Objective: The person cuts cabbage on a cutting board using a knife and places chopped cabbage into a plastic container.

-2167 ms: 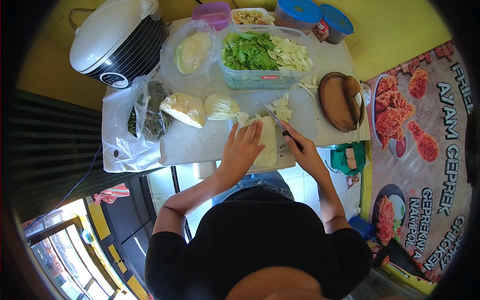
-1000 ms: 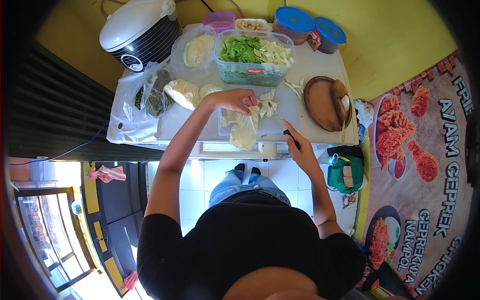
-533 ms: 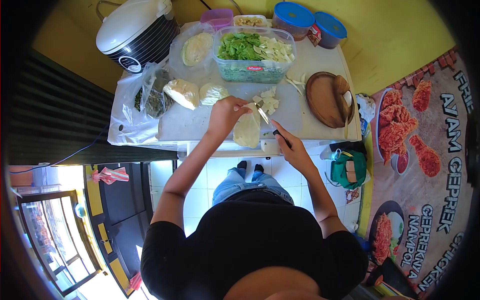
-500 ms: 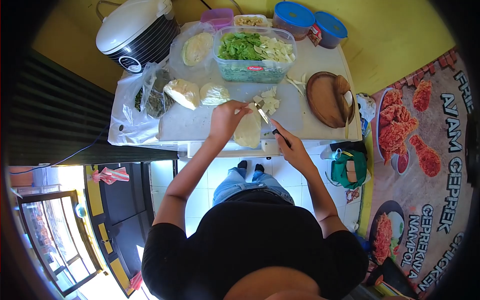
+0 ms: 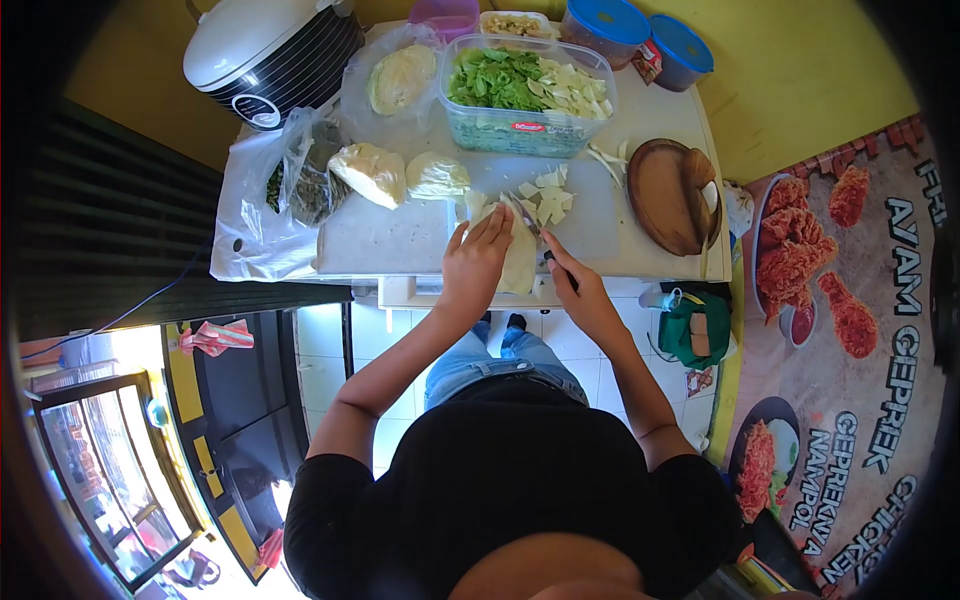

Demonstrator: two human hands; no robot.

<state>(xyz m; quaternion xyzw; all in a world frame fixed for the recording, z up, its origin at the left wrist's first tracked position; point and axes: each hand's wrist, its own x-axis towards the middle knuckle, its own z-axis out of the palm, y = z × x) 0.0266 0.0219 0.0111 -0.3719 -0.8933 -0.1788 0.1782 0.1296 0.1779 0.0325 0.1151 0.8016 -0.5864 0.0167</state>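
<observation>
Probably, the light, bendy cabbage leaf [image 5: 519,264] is best held flat under the open left hand [image 5: 474,268], with right hand [image 5: 586,300] closed around knife [image 5: 529,220].

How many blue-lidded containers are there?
2. The larger blue-lidded container is behind the right end of the open tub of greens; the smaller blue-lidded container is just to its right.

plain black top [image 5: 510,470] with short sleeves [image 5: 325,500] ending above the elbows, wide rounded neckline [image 5: 545,537], faded blue jeans [image 5: 462,372] with a stitched waistband, dark footwear [image 5: 516,321], bare forearms, bare left hand [image 5: 476,262], bare right hand [image 5: 582,297]
</observation>
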